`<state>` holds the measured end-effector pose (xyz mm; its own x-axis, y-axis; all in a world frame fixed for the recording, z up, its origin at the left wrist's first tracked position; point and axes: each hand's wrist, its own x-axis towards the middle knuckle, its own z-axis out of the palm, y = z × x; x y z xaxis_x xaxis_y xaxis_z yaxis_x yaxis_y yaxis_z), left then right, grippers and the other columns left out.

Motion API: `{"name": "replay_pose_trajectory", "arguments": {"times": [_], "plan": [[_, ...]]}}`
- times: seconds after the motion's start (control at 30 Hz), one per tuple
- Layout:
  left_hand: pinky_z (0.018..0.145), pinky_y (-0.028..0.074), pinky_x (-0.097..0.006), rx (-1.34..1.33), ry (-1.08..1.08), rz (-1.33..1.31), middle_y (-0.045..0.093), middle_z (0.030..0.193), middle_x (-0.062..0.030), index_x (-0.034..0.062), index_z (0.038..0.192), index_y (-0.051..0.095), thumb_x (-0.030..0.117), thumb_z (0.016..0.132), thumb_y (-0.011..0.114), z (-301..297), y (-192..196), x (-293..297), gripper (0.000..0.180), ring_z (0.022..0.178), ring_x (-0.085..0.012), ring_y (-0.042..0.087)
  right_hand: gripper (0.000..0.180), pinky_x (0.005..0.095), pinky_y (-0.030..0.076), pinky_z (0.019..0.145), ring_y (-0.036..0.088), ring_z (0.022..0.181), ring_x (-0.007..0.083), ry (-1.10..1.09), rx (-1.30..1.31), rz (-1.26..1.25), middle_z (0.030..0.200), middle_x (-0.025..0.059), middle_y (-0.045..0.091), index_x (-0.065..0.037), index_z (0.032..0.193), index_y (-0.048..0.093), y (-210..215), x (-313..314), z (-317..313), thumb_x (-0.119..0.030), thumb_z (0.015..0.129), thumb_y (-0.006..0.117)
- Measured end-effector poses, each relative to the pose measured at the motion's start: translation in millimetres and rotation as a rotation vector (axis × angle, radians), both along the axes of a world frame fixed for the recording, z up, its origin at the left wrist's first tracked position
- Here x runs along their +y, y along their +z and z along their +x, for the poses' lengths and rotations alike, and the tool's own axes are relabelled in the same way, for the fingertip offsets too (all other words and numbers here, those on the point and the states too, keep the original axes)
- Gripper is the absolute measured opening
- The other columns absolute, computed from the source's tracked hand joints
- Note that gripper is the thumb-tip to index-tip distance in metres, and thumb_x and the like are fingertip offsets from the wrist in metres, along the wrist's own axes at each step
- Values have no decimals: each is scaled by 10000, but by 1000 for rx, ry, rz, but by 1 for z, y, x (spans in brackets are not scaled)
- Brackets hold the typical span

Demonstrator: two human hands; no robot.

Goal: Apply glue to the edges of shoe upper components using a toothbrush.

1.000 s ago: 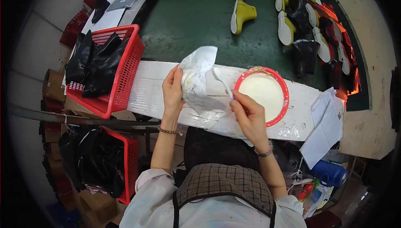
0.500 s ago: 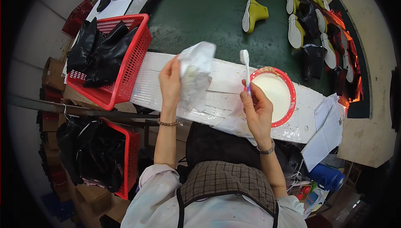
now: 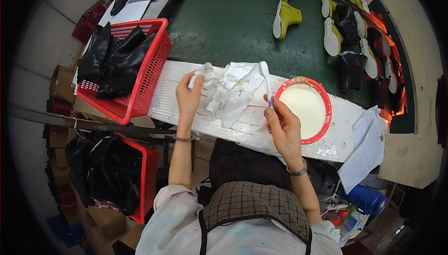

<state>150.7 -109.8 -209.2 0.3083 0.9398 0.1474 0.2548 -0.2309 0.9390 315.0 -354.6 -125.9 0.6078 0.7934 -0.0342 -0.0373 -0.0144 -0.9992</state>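
in the head view, the left hand (image 3: 189, 96) is narrowed to a pinch, and a small crumpled white scrap (image 3: 206, 73) is held there over the left part of the white board (image 3: 169, 91); whether it is cloth or paper cannot be told. a larger white sheet (image 3: 237, 95), creased and stained, is laid on the board between the hands, apparently so that it can be reached by both. in the right hand (image 3: 285, 131) a toothbrush (image 3: 265, 75) is gripped low by its purple handle, its head pointed away from the body, seemingly so that the bristles are kept off the fingers. a red-rimmed bowl (image 3: 329, 112) of whitish liquid (image 3: 303, 108) is set just beside that hand, probably for short reach; whether its rim is touched cannot be told. black boot uppers (image 3: 125, 62) are gathered in a red basket (image 3: 153, 75) at the left, presumably to be kept together. beyond the board, yellow-green lasts (image 3: 290, 17) are laid on the green surface (image 3: 224, 21).
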Motion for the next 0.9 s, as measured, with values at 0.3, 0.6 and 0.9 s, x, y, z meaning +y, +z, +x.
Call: {"name": "replay_pose_trajectory", "arguments": {"times": [0.3, 0.6, 0.9], "plan": [[836, 548, -335, -629, -368, -605, 654, 1218, -120, -20, 1408, 493, 240, 1103, 418, 33, 102, -81, 408, 1002, -185, 664, 285, 357, 432, 557, 572, 601, 235, 18, -508, 57, 777, 110, 611, -24, 1249, 689, 7, 33, -20, -74, 969, 670], [641, 501, -300, -895, -9, -738, 510, 760, 9, 102, 1144, 580, 504, 1110, 358, 83, 98, -104, 460, 648, -116, 492, 176, 413, 548, 604, 677, 701, 312, 107, -1069, -248, 805, 128, 610, 0, 1120, 573, 11, 18, -36, -93, 971, 571], [457, 264, -273, -1305, -498, -1078, 337, 611, 45, 177, 797, 472, 406, 1106, 414, 59, 54, -68, 389, 500, -93, 296, 276, 250, 386, 497, 484, 555, 82, 514, 578, -41, 647, -35, 521, 26, 1074, 674, -17, 1, -15, -233, 1055, 582]]}}
